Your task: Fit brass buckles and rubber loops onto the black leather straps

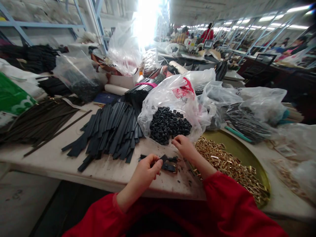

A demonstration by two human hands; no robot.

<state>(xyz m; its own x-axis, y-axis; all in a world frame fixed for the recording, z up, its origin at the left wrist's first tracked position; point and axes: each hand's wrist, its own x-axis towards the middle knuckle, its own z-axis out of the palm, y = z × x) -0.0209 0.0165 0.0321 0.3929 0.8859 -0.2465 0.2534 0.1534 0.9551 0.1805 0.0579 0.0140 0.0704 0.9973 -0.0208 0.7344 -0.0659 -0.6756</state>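
Observation:
My left hand (pixel 146 169) pinches a dark strap (pixel 164 158) between thumb and fingers, its flat end pointing to the right. Below and beside that end lie some short strap pieces with gold buckles (pixel 171 168) on the table. At the near edge of a pile of small black loops (pixel 168 125), my right hand (pixel 184 146) has its fingers closed together; what they hold, if anything, is too small to make out. The loops spill from the mouth of a clear plastic bag (pixel 158 95).
A brass-coloured round tray (pixel 263 184) of gold buckles (pixel 222 161) sits under my right forearm. Fanned dark straps (pixel 111 128) lie left of the bag, with thin brown strips (pixel 41 121) farther left. More plastic bags (pixel 256 98) crowd the right side. Small scraps dot the table (pixel 108 171).

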